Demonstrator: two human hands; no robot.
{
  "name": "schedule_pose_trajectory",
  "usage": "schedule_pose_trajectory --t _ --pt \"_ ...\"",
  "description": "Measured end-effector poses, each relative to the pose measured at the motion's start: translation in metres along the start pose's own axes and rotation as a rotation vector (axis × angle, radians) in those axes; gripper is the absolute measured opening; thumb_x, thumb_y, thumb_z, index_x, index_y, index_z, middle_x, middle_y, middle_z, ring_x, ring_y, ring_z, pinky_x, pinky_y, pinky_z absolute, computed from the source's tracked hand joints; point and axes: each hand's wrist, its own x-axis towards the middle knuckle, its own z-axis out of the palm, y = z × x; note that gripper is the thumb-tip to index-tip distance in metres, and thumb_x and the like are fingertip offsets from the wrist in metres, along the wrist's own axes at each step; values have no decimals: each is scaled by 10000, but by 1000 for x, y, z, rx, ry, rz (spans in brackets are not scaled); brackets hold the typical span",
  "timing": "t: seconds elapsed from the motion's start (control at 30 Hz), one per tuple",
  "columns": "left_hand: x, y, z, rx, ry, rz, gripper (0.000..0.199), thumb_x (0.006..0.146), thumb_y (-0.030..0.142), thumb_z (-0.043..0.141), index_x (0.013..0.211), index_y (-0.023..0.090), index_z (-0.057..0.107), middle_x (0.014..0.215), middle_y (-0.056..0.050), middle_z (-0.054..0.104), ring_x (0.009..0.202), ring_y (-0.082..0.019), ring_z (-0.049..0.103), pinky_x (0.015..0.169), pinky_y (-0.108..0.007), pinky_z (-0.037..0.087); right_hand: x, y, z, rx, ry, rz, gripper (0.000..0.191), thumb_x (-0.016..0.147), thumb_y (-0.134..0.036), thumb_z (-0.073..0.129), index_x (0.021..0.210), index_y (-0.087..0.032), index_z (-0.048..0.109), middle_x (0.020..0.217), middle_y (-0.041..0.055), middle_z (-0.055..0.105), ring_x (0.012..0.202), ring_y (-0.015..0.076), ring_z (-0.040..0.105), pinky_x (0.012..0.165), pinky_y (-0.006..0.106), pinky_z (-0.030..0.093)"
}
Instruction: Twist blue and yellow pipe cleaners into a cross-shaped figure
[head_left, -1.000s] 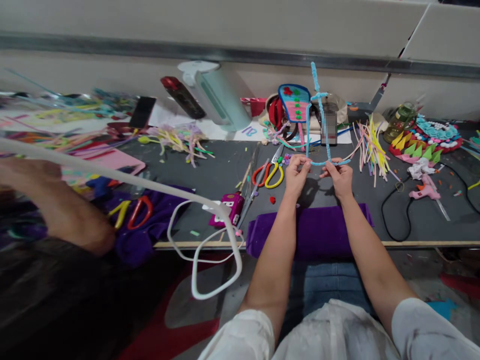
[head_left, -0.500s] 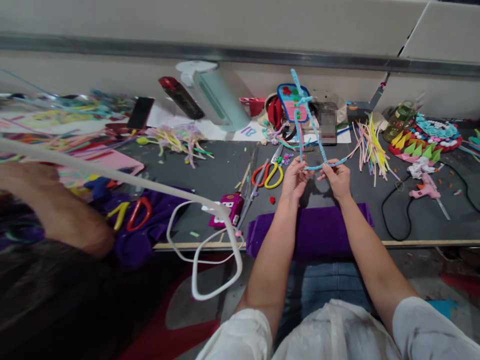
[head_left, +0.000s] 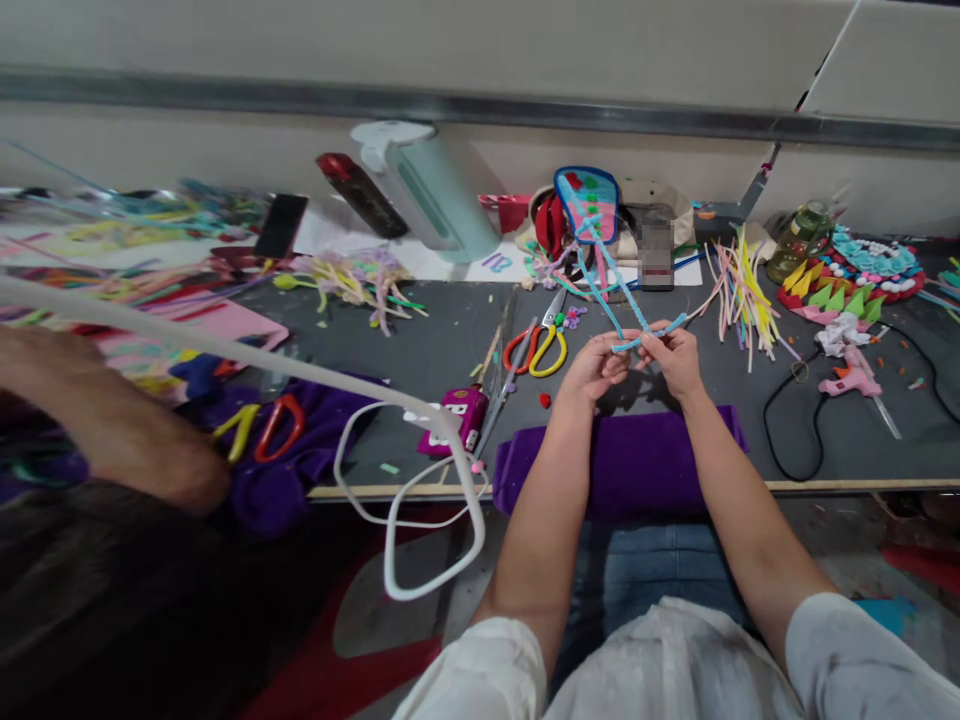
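Between my hands is a light blue pipe cleaner [head_left: 619, 282] bent into a narrow triangle, its twisted tip pointing away from me. My left hand [head_left: 597, 366] pinches the triangle's near left corner. With thumb and fingers closed, my right hand [head_left: 672, 356] grips the near right corner, where a short blue end sticks out to the right. Under my forearms lies a folded purple cloth [head_left: 637, 465]. Left of my hands are scissors [head_left: 551, 350] with red and yellow handles.
A purple power strip [head_left: 461, 415] with a white cable [head_left: 480, 530] sits to the left. Loose pipe cleaners [head_left: 742, 300] and a pink glue gun [head_left: 851, 378] lie on the right. At far left is another person's arm [head_left: 112, 420]. A pale green pitcher [head_left: 442, 195] stands behind.
The blue triangle has tipped down and away from me, its tip now lower. My left hand has dropped slightly, and the near side between my hands looks shorter.
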Motion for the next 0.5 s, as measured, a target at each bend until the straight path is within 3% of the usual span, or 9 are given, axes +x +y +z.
schedule_pose_trajectory --t 0.13,0.27,0.37,0.5 --pt "3 -1 -2 -23 78 -12 219 645 161 670 861 124 656 415 74 412 322 -40 345 337 -151 293 1 2 -3 -11 0 -21 288 703 -434 714 767 -175 604 556 -52 594 441 79 536 444 221 537" --pt "7 1 -4 -81 262 181 259 612 142 730 854 160 642 671 24 614 485 -47 529 425 -151 390 3 4 -5 -37 16 -1 300 693 -450 713 757 -184 589 539 -61 579 436 76 528 436 211 531" --pt "6 3 -5 -124 304 317 258 636 240 777 847 178 641 670 35 605 501 -40 524 406 -145 352 3 3 -4 -16 8 49 326 658 -451 736 768 -185 583 515 -72 569 420 72 517 424 204 526" --pt "6 1 -4 -80 312 350 255 641 320 792 785 164 650 541 48 528 457 -37 477 413 -139 349 0 -1 -1 5 -49 84 337 638 -450 749 764 -182 587 507 -73 571 417 69 517 423 200 528"
